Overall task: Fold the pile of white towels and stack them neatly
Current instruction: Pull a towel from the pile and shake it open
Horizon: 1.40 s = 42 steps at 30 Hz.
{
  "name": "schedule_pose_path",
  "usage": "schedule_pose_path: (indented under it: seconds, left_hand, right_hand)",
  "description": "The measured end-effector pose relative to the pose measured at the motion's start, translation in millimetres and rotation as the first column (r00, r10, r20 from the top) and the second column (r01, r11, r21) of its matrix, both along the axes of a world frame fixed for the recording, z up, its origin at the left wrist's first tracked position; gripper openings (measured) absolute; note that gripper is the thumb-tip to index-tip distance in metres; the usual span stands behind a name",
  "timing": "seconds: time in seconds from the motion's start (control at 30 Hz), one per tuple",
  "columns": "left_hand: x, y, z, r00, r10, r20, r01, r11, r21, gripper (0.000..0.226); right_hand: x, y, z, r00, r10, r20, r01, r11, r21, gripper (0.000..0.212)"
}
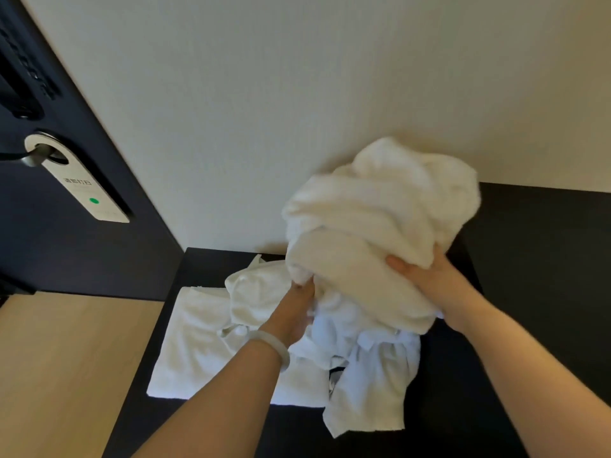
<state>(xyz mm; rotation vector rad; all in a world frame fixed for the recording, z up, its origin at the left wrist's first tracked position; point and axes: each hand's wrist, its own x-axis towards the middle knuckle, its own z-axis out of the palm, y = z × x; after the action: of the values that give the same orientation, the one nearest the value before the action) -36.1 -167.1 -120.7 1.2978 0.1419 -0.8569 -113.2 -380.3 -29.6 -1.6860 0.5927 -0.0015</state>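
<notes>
A big crumpled bundle of white towels [377,219] is lifted above the dark table [502,375], close to the wall. My right hand [426,279] grips the bundle's lower right side. My left hand [296,312], with a pale bangle on the wrist, holds the bundle from beneath on the left, its fingertips buried in the cloth. A loose towel [373,385] hangs down from the bundle onto the table. A flat white towel [198,352] lies spread on the table's left part, with another rumpled towel [254,292] on its far edge.
A cream wall [297,110] stands right behind the table. A dark door [59,246] with a handle and a hanging door sign [79,186] is at the left. Light wooden floor [66,375] shows beside the table's left edge.
</notes>
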Motion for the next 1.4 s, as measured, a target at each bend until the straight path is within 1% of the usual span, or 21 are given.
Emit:
schedule_pose_path:
  seconds: [0.03, 0.1, 0.17, 0.27, 0.3, 0.33, 0.37, 0.4, 0.47, 0.5, 0.53, 0.6, 0.67, 0.73, 0.8, 0.93, 1.03, 1.13, 1.23, 1.3, 1.4]
  left_hand:
    - [-7, 7, -14, 0.998, -0.005, -0.060, 0.008, 0.999, 0.037, 0.042]
    - [-17, 13, -33, 0.992, -0.001, -0.130, 0.012, 0.997, 0.081, 0.041]
    - [-19, 12, -37, 0.996, -0.006, -0.089, 0.011, 0.998, 0.058, 0.043]
    - [-14, 9, -29, 0.998, -0.028, -0.058, 0.029, 0.999, 0.031, 0.042]
    - [-12, 12, -29, 0.997, -0.041, -0.063, 0.044, 0.998, 0.040, 0.049]
    - [-10, 19, -32, 0.996, -0.061, -0.072, 0.066, 0.996, 0.064, 0.058]
    - [-9, 29, -37, 0.995, -0.071, -0.070, 0.076, 0.994, 0.081, 0.067]
    - [-7, 39, -44, 0.996, -0.056, -0.064, 0.062, 0.993, 0.100, 0.074]
    - [-7, 59, -58, 0.995, 0.086, -0.044, -0.080, 0.987, 0.136, 0.078]
    - [-6, 67, -62, 0.985, 0.171, -0.023, -0.163, 0.967, 0.195, 0.080]
    - [-3, 72, -68, 0.975, 0.220, 0.002, -0.212, 0.938, 0.275, 0.082]
    - [4, 73, -77, 0.965, 0.264, 0.010, -0.249, 0.898, 0.363, 0.087]
    - [12, 66, -87, 0.938, 0.338, -0.080, -0.295, 0.896, 0.331, 0.092]
    - [22, 55, -98, 0.881, 0.417, -0.224, -0.361, 0.898, 0.252, 0.095]
    - [34, 44, -101, 0.842, 0.433, -0.321, -0.404, 0.902, 0.154, 0.088]
    - [57, 17, -81, 0.947, 0.227, -0.225, -0.243, 0.969, -0.045, 0.064]
    - [71, 7, -70, 0.975, 0.162, -0.154, -0.175, 0.982, -0.075, 0.060]
    - [82, 9, -77, 0.984, 0.110, -0.142, -0.126, 0.987, -0.102, 0.065]
    - [83, 14, -92, 0.994, 0.019, -0.111, -0.027, 0.997, -0.068, 0.071]
    - [87, 10, -97, 0.992, -0.066, -0.104, 0.067, 0.998, 0.013, 0.072]
    - [92, 0, -89, 0.967, -0.242, 0.082, 0.208, 0.931, 0.300, 0.053]
  right_hand:
    - [5, 0, -22, 0.999, 0.017, -0.049, -0.018, 1.000, -0.013, 0.097]
    - [7, -3, -59, 0.992, 0.038, -0.122, -0.042, 0.999, -0.032, 0.106]
    - [7, -4, -70, 0.988, 0.015, -0.151, -0.024, 0.998, -0.055, 0.109]
    - [7, -7, -65, 0.983, -0.003, -0.185, -0.007, 0.998, -0.055, 0.099]
    - [7, -8, -59, 0.975, -0.001, -0.224, -0.019, 0.996, -0.090, 0.103]
    - [9, -9, -54, 0.960, -0.017, -0.278, -0.035, 0.982, -0.184, 0.109]
    - [12, -9, -45, 0.944, -0.050, -0.325, -0.059, 0.947, -0.314, 0.115]
    - [15, -6, -37, 0.936, -0.091, -0.340, -0.084, 0.881, -0.465, 0.115]
    - [23, 16, -19, 0.970, -0.110, -0.217, -0.092, 0.661, -0.745, 0.099]
    - [29, 32, -11, 0.990, -0.047, -0.131, -0.081, 0.574, -0.815, 0.089]
    - [37, 46, -9, 0.994, 0.044, -0.104, -0.111, 0.521, -0.846, 0.082]
    - [55, 63, -29, 0.964, 0.164, -0.211, -0.263, 0.448, -0.855, 0.074]
    - [68, 66, -54, 0.931, 0.168, -0.325, -0.365, 0.383, -0.849, 0.070]
    - [76, 57, -69, 0.941, 0.129, -0.314, -0.339, 0.376, -0.862, 0.067]
    - [80, 52, -74, 0.958, 0.117, -0.263, -0.288, 0.374, -0.882, 0.069]
    - [78, 45, -78, 0.976, 0.121, -0.183, -0.216, 0.387, -0.896, 0.070]
    - [70, 35, -76, 0.989, 0.116, -0.088, -0.128, 0.406, -0.905, 0.066]
    - [68, 23, -88, 0.994, 0.105, -0.042, -0.083, 0.421, -0.903, 0.062]
    - [74, 13, -112, 0.995, 0.085, -0.060, -0.092, 0.454, -0.886, 0.062]
    - [83, 12, -124, 0.992, 0.066, -0.108, -0.126, 0.456, -0.881, 0.063]
    - [92, 14, -129, 0.983, 0.035, -0.179, -0.176, 0.442, -0.879, 0.065]
